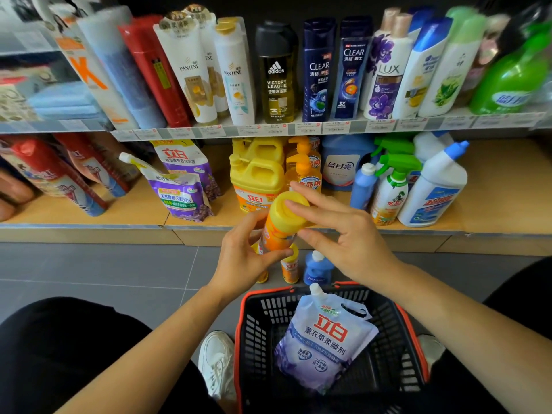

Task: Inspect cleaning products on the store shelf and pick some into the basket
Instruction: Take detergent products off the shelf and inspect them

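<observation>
Above the floor, between lower shelf and basket: orange bottle held for inspection.

The left hand was curled round the bottle's body, while the right hand pinched the yellow cap between forefinger and thumb. The bottle hung tilted, short of the basket's far rim, directly over a small orange bottle and a blue bottle standing on the floor. A softener pouch already lay in the basket. Two risks are judged likely: pressure at the cap could open it and spill detergent, and a slackened left grip could drop the bottle onto the floor bottles, toppling them, rather than into the basket.
</observation>
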